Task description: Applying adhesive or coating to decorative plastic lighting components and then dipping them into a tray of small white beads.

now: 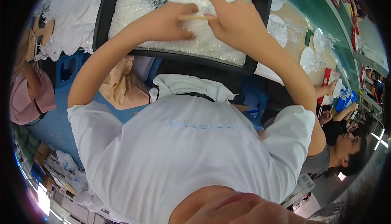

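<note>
On my far left, clear pieces lie in a pile, with a person in pink seated below them. Then comes the black tray, filled with clear grains; a darker patch shows near its back. My left hand is over the tray, index finger and thumb spread well apart, the stick reaching in between them. Whether this grip closes on it, I cannot tell. The stick lies level above the grains, bridging both hands. I judge it light, thin and fairly stiff, likely to snap if bent hard; a gentle pinch near either end should suit it. The grains look loose, hard and slippery, easier scooped than pinched. My right hand has its thumb at the stick's right end and index finger held wide of it; its other fingers are hidden, so I cannot tell if they hold anything. Farther right, clear discs rest on the tabletop.
</note>
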Action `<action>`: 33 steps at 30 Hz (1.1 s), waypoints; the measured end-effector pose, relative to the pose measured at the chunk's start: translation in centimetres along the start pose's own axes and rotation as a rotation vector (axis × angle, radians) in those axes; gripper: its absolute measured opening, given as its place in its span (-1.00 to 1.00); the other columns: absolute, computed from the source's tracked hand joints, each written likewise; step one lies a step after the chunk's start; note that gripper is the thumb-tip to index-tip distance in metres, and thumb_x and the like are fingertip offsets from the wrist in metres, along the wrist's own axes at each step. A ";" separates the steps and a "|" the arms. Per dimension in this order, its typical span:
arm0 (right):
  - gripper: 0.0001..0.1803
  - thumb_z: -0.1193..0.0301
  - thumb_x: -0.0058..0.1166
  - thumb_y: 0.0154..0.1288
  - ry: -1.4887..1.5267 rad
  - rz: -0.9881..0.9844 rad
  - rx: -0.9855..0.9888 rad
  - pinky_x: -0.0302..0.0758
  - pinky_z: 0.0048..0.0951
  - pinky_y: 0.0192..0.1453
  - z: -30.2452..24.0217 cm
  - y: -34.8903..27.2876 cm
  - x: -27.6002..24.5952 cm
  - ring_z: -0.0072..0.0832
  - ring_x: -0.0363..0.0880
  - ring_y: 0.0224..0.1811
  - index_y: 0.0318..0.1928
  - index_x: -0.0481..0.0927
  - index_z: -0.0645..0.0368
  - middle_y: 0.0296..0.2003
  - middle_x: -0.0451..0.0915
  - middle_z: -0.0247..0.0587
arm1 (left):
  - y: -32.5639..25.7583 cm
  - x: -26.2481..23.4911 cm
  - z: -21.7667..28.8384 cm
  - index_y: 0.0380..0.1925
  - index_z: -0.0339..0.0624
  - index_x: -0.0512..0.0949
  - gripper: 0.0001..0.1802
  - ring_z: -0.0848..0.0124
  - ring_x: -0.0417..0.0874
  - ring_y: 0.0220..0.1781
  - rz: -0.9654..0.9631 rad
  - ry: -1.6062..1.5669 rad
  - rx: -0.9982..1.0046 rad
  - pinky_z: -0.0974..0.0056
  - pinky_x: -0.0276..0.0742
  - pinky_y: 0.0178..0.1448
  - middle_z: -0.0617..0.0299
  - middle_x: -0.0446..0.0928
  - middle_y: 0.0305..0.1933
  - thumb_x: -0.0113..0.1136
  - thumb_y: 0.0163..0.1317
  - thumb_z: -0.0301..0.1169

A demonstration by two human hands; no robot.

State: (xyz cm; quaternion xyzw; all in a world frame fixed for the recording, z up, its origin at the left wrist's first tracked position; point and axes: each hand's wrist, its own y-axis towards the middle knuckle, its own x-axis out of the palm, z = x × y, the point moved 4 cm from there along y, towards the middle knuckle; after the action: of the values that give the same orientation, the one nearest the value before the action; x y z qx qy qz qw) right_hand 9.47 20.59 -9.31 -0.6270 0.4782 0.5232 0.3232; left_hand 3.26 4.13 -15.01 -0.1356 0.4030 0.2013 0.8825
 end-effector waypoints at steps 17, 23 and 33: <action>-0.45 0.32 0.02 0.54 1.026 0.242 0.592 0.25 -0.72 -0.58 3.6 -5.5 -1.1 -0.72 0.52 -0.57 0.42 0.32 0.27 -0.49 0.66 -0.19 | -2.8 -6.8 -1.7 0.08 -0.24 0.54 -0.70 0.10 0.69 -0.06 0.277 -0.096 0.057 0.20 0.58 0.00 0.01 0.67 -0.05 0.12 0.40 -0.39; -0.45 0.40 -0.04 0.56 1.643 0.463 0.642 0.06 -0.81 -0.63 -0.2 -5.9 1.8 -0.83 0.26 -0.63 0.46 0.22 0.21 -0.25 0.71 0.27 | -0.6 -2.8 2.2 0.34 -0.30 0.38 -0.38 0.18 0.43 0.40 0.193 -0.403 -0.027 0.20 0.20 0.49 -0.05 0.46 0.35 -0.24 0.58 -0.02; -0.67 0.46 -0.07 0.56 2.104 0.543 0.745 0.01 -0.77 -0.65 -0.7 -6.2 4.8 -0.84 0.13 -0.65 0.27 0.38 0.04 -0.11 0.65 0.33 | 3.1 -6.2 -3.1 0.37 -0.25 0.40 -0.42 0.28 0.32 0.49 0.303 -0.692 0.100 0.20 0.04 0.59 0.13 0.39 0.44 -0.27 0.56 -0.12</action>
State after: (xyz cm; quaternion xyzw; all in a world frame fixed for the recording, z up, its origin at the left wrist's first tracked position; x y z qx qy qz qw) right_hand 15.49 20.73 -14.38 -0.4955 0.7561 -0.3810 -0.1943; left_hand -3.87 4.14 -12.46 0.0449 0.1059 0.3432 0.9322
